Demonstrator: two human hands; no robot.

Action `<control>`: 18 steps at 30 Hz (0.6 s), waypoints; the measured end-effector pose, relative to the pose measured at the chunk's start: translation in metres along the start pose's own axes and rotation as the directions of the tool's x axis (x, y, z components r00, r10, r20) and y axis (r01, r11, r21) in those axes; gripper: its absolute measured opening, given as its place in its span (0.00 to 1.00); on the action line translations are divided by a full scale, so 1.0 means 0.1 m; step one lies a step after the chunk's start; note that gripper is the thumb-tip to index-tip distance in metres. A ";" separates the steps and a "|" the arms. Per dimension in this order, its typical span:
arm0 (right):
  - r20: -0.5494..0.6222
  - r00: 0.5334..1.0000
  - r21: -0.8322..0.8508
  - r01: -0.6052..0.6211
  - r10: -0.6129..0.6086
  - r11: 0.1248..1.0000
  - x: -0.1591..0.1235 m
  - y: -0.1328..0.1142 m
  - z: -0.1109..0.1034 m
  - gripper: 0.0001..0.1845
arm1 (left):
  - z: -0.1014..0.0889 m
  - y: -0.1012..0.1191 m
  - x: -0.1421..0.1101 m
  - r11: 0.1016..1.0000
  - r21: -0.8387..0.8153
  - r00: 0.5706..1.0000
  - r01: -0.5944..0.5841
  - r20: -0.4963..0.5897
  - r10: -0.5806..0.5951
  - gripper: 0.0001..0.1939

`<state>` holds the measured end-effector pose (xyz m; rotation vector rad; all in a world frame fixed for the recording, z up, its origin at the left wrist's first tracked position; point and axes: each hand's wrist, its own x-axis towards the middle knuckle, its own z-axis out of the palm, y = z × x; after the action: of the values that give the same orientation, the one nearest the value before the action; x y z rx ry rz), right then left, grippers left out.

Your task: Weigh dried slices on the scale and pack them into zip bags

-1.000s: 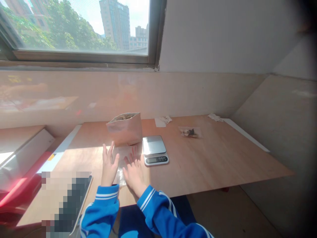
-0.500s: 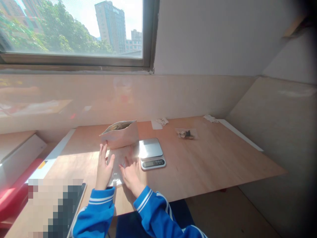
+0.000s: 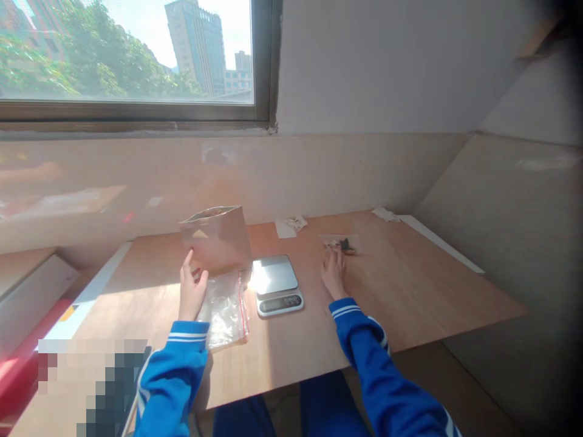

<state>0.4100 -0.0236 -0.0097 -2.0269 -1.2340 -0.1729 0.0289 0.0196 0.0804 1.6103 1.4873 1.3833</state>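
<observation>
My left hand (image 3: 193,290) rests at the left, thumb and fingers apart, its fingertips by the lower front of a brown stand-up pouch (image 3: 218,243). That pouch stands upright with its mouth gaping. A flat transparent zip bag (image 3: 225,309) with a red seal line lies between my left hand and a kitchen scale (image 3: 276,276). Over on the right, my right hand (image 3: 334,273) reaches with extended fingers to the near edge of a small transparent bag (image 3: 353,240) holding pale and dark pieces. Its fingertips partly cover that bag; whether they grip it is not visible.
Behind the scale lie a white card (image 3: 285,229) and a crumpled whitish scrap (image 3: 298,223). Another crumpled scrap (image 3: 386,214) lies at the table's back edge. The wooden table (image 3: 410,291) meets a tiled wall. A pixelated dark-edged object (image 3: 113,394) sits at front left.
My right hand has moved from over the zip bag to the small bag on the right. The pouch now stands taller and straighter. My left hand stays beside it.
</observation>
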 end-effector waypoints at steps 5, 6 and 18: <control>0.058 0.994 -0.188 -0.077 0.090 0.979 0.24 0.34 0.21 0.31 | -0.05 0.00 -0.09 0.995 0.092 0.999 -0.027 0.032 0.025 0.37; 0.052 0.994 -0.208 -0.080 0.093 0.975 0.24 0.36 0.24 0.29 | -0.07 0.02 -0.13 0.992 0.120 0.999 -0.046 0.033 0.042 0.36; -0.169 0.985 -0.073 -0.051 0.038 0.996 0.12 0.34 0.14 0.11 | 0.02 0.39 -0.87 0.997 0.072 1.000 0.012 0.021 -0.014 0.28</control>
<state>0.4401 -0.0147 -0.0319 -2.0583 -1.0914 -0.3670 0.0578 -0.0708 0.0866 1.6511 1.5484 1.3152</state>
